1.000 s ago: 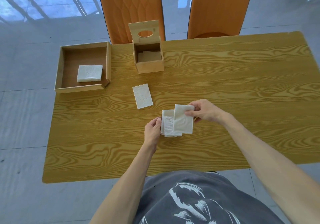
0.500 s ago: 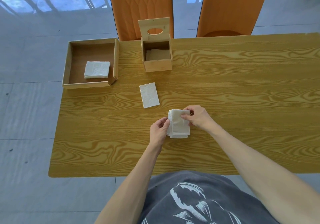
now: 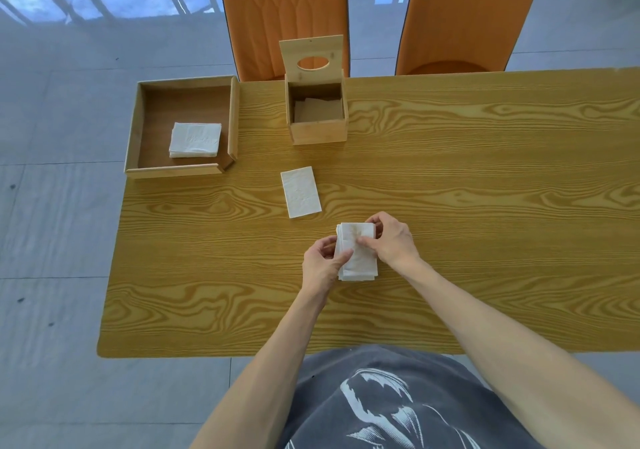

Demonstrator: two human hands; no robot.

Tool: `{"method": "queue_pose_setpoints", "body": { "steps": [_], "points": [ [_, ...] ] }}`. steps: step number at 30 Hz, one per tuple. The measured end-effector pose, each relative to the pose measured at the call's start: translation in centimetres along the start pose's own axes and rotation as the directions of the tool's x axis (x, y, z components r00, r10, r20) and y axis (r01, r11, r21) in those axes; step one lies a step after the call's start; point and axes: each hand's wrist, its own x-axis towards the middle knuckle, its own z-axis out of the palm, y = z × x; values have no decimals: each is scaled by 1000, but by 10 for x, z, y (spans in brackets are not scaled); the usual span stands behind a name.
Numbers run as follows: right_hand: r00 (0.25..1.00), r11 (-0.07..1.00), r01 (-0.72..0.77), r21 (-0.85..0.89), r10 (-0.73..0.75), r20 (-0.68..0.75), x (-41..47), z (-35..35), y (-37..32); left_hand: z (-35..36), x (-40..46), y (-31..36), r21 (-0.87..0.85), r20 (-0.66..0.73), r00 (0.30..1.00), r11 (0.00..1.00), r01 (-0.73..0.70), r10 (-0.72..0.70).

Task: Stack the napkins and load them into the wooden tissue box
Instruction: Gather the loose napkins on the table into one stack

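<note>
A small stack of white folded napkins (image 3: 360, 263) lies on the table in front of me. My left hand (image 3: 320, 265) grips its left edge, and my right hand (image 3: 393, 242) presses on its top right. One loose folded napkin (image 3: 300, 192) lies flat just beyond the stack. The wooden tissue box (image 3: 318, 131) stands at the far edge with its lid, which has an oval hole, tipped up; napkins show inside it. More napkins (image 3: 195, 139) sit piled in a wooden tray (image 3: 233, 119) at the far left.
The yellow wood-grain table (image 3: 485, 206) stretches bare to the right. Two orange chairs (image 3: 282, 12) stand behind its far edge. The table's left edge lies just under the tray, with grey tiled floor beyond.
My right hand has laid the napkin it held onto the stack and now presses it down. The offset napkins have been squared into one pile between both hands.
</note>
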Motion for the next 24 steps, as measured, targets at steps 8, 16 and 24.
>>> {"method": "queue_pose_setpoints", "body": {
  "steps": [8,16,24],
  "points": [
    [992,992,85,-98,-74,105,3,11,-18,-21,2,-8,27,-82,997,1000,-10,12],
    [991,963,125,-237,-134,-20,20,29,-60,-70,-3,-10,-60,-189,982,998,5,-16],
    [969,874,243,-421,-242,57,55,50,-119,-112,-4,-18,-157,-273,960,987,17,-60]
  ]
}}
